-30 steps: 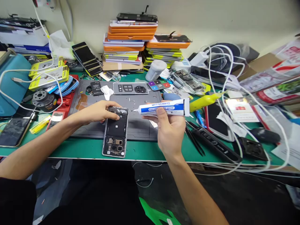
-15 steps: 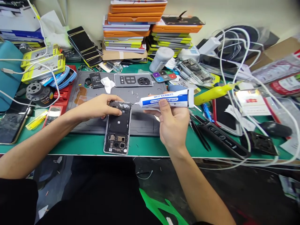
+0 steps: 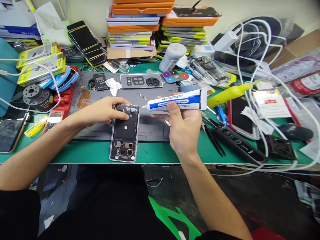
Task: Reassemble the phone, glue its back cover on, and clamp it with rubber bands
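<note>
An opened smartphone (image 3: 124, 135), its inner parts and camera modules bare, juts over the near edge of the grey work mat. My left hand (image 3: 110, 111) grips its far end, with fingers lying across the top and over the left side. In my right hand (image 3: 183, 128) is a white and blue glue tube (image 3: 175, 100), held nearly level between thumb and fingers. The tube's thin nozzle points left, at the phone's upper right corner; whether it touches the frame I cannot tell. Beyond the phone lies a detached back cover (image 3: 141, 81) with a camera cutout.
On the grey mat (image 3: 155, 130) are a black battery (image 3: 100, 82), a crumpled white tissue (image 3: 113, 86) and tiny screws. Tweezers (image 3: 213, 140) and a black pen-like tool (image 3: 238, 144) lie at right, near tangled white cables. Stacked boxes (image 3: 132, 30) stand at the back.
The whole view has shifted slightly, so most things sit a little higher in it. Both hands keep their hold, and the tube's nozzle stays at the phone's upper right corner.
</note>
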{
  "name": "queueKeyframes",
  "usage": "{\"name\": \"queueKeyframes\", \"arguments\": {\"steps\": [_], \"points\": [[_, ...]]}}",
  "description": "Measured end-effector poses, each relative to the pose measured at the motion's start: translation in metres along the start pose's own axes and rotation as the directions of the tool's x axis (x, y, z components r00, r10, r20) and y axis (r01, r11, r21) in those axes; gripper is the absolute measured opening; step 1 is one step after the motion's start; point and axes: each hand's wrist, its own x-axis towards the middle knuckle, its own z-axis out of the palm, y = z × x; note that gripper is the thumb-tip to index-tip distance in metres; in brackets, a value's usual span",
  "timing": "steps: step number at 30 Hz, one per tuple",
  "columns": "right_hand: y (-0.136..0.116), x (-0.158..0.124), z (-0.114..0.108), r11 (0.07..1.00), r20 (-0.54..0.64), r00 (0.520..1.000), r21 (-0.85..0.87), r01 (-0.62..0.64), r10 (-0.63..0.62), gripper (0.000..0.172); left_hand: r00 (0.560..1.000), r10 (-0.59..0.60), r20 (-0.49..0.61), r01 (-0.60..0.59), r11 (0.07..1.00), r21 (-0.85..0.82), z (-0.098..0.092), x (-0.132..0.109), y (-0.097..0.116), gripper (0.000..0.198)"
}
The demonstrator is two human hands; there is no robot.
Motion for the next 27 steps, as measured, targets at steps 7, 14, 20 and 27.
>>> {"name": "queueKeyframes", "arguments": {"steps": [7,14,20,27], "points": [[0.002,-0.001,-0.002,1.000,0.020,1.000,0.010,0.017,-0.017,0.040,1.000,-0.002,-0.006,0.002,1.000,-0.003,0.001,0.001,0.001,0.047],[-0.001,-0.006,-0.004,1.000,0.014,1.000,0.005,-0.011,0.011,0.047,1.000,0.003,-0.001,-0.003,1.000,-0.002,-0.001,0.003,-0.007,0.049],[0.000,-0.010,-0.008,1.000,0.040,0.999,-0.017,-0.017,0.018,0.045,1.000,0.001,-0.008,-0.001,1.000,-0.002,-0.001,0.004,-0.007,0.050],[-0.002,-0.013,-0.010,0.999,0.033,0.999,0.000,-0.033,0.033,0.048,1.000,0.009,0.007,-0.009,0.999,-0.034,-0.001,0.004,-0.008,0.045]]}}
